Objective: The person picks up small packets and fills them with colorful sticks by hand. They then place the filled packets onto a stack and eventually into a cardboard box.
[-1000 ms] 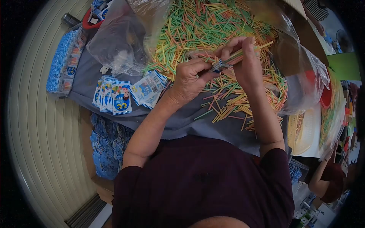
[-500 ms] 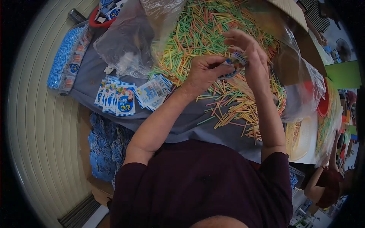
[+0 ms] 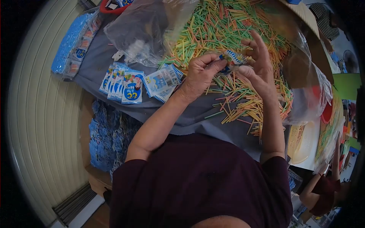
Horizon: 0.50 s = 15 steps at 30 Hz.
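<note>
In the head view my left hand pinches a small blue-and-white plastic packet between thumb and fingers. Beside the packet's right end, my right hand has its fingers raised and spread, with the thumb close to the wrapper. Below and behind both hands lies a big heap of thin coloured sticks, green, yellow and orange. Left of my left forearm, several printed packets overlap in a row on the grey cloth. Paler packets with a barcode lie next to them.
Crumpled clear plastic covers the cloth behind the packets. A bundle of blue packs stands at the left edge. A box of blue wrappers sits below the table's front left. At right are a yellow basket and another person.
My right hand has opened wider and drawn slightly right of the packet, fingers spreading. My left hand keeps its pinch on the packet. The whole view has shifted a little.
</note>
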{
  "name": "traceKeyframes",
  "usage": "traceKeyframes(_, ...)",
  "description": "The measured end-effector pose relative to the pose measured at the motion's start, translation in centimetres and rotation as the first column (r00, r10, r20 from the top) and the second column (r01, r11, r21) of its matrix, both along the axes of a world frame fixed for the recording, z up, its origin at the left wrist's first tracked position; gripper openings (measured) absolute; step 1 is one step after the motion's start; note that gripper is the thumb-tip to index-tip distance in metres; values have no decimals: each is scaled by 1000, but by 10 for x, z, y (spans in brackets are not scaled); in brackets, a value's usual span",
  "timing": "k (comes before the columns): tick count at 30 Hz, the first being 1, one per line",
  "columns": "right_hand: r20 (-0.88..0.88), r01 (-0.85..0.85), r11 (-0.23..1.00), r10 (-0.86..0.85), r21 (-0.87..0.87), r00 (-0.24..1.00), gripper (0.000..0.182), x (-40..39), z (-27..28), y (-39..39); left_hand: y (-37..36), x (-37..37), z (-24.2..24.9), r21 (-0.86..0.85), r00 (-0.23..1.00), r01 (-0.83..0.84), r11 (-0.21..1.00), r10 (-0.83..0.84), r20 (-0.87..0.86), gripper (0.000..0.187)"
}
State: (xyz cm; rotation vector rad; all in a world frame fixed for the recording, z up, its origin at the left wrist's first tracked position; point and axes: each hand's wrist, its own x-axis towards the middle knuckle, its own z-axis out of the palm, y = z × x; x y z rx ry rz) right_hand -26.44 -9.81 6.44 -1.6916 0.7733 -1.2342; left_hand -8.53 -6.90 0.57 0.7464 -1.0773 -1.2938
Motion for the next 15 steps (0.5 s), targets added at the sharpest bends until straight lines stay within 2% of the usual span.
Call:
traceKeyframes(1, 1, -13, 1000, 13, 3, 1000, 68, -4, -3, 0, 3, 3, 1, -6, 998, 9, 1000, -9, -61, 15)
traceKeyframes(2, -186, -74, 996, 83, 56, 979, 56, -9, -9, 1, 7, 4, 4, -4, 998, -3, 1000, 3, -59, 15)
traceKeyframes(3, -362, -123, 986, 157, 115, 919, 44, -9, -15, 4, 11, 3, 7, -90, 998, -32, 995, 28, -49, 16)
traceKeyframes(4, -319, -30, 1000, 30, 4, 947, 13, -2, -22, 10, 14, 2, 10, -177, 998, -63, 982, 57, -41, 18)
traceKeyframes(5, -313, -57, 998, 55, 5, 948, 13, 0, -21, 13, 17, 5, 11, -366, 977, -117, 923, 173, 126, 23)
traceKeyframes(6, -342, -97, 995, 80, -34, 936, 14, 2, -16, 17, 23, 12, 9, -359, 968, -149, 922, 210, 137, 23)
traceKeyframes(7, -369, -145, 987, 111, -66, 923, 16, 9, -14, 18, 32, 21, 7, -388, 917, -172, 905, 291, 271, 25)
traceKeyframes(8, -412, -212, 921, 64, -327, 909, 16, 20, -13, 19, 42, 28, 5, -414, 841, -187, 891, 363, 400, 28)
traceKeyframes(9, -402, -244, 917, 103, -317, 910, 16, 31, -17, 27, 52, 35, 10, -421, 822, -253, 871, 423, 380, 26)
traceKeyframes(10, -284, -225, 969, 189, -98, 940, 18, 41, -19, 41, 61, 43, 8, -415, 807, -272, 868, 441, 392, 26)
traceKeyframes(11, -155, -217, 967, 236, 129, 959, 19, 48, -20, 49, 69, 51, 6, -378, 804, -267, 886, 421, 419, 24)
traceKeyframes(12, -95, -309, 939, 325, 149, 941, 22, 53, -26, 48, 76, 58, 7, -342, 807, -256, 904, 395, 440, 22)
traceKeyframes(13, -95, -309, 939, 325, 152, 941, 22, 58, -27, 47, 82, 63, 8, -339, 807, -257, 905, 394, 440, 22)
traceKeyframes(15, -186, -394, 912, 409, 110, 893, 26, 70, -28, 49, 96, 80, 14, -422, 709, -292, 858, 491, 506, 15)
